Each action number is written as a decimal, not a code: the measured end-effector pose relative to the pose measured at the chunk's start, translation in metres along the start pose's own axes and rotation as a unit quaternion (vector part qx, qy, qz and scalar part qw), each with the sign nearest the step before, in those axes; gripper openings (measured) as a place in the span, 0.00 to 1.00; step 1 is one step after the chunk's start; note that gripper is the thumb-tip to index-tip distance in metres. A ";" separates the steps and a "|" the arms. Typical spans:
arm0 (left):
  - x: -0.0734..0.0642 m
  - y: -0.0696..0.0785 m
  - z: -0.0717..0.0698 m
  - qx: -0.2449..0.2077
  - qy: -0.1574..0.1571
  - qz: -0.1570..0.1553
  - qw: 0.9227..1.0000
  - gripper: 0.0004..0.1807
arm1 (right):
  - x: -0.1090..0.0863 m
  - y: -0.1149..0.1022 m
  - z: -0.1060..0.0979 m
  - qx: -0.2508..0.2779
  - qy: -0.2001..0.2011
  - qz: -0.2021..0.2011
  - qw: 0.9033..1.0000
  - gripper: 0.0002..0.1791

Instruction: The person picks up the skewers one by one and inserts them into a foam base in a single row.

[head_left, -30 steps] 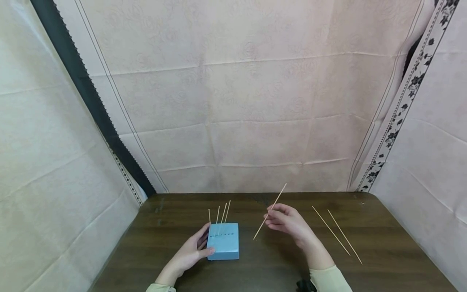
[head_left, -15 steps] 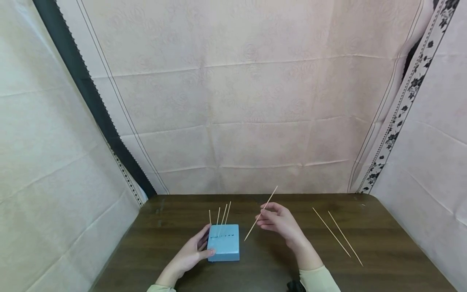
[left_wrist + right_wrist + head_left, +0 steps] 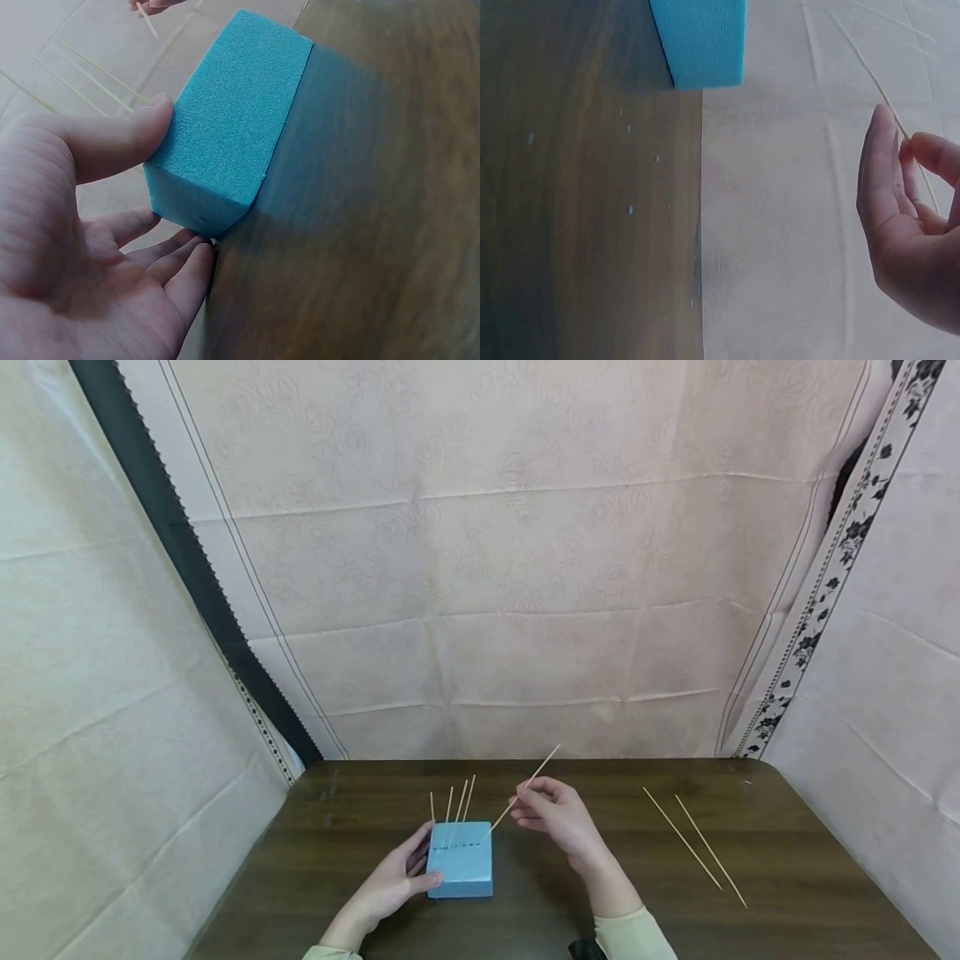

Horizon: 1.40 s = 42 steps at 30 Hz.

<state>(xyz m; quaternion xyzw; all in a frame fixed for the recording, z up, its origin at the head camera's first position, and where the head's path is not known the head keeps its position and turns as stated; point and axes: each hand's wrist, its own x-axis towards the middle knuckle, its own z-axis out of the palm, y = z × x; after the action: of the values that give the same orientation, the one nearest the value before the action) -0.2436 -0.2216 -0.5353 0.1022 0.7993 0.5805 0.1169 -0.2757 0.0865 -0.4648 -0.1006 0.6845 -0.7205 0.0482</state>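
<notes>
My left hand (image 3: 386, 883) grips the left side of a light-blue foam block (image 3: 460, 870) on the table, its thumb against the front and its fingers behind. Several thin wooden sticks (image 3: 463, 800) stand in the block's top, towards the left, along a row of dark marks. Just right of the block, my right hand (image 3: 561, 822) pinches another wooden stick (image 3: 544, 762) between thumb and fingertips. That stick slants, lower end towards the block's right edge. In the right wrist view, the right hand (image 3: 907, 202) appears above the block's level; whether the stick touches the foam, I cannot tell.
Two loose wooden sticks (image 3: 693, 839) lie side by side on the dark wooden table (image 3: 795, 877), to the right. Pale cloth (image 3: 525, 568) hangs behind the table and on both sides. Small white specks (image 3: 630, 210) dot the wood in the right wrist view.
My right hand has moved left with its stick, bringing the lower end to the block's right edge. The stick leans over more. My left hand and the block stay in place.
</notes>
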 end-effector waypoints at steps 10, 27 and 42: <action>-0.001 -0.002 -0.001 -0.005 -0.002 0.006 1.000 0.53 | 0.004 0.004 0.029 -0.040 0.065 -0.071 0.995 0.10; 0.001 -0.003 -0.002 -0.025 -0.012 0.008 1.000 0.53 | 0.003 0.004 0.041 -0.100 0.064 -0.113 0.986 0.06; 0.002 -0.006 -0.003 -0.024 -0.015 0.014 1.000 0.53 | 0.001 0.005 0.045 -0.129 0.050 -0.122 0.983 0.04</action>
<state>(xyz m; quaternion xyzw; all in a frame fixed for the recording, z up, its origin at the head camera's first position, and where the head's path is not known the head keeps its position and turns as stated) -0.2470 -0.2255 -0.5399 0.1190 0.7821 0.5992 0.1229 -0.2677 0.0423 -0.4674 -0.1528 0.7556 -0.6309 -0.0877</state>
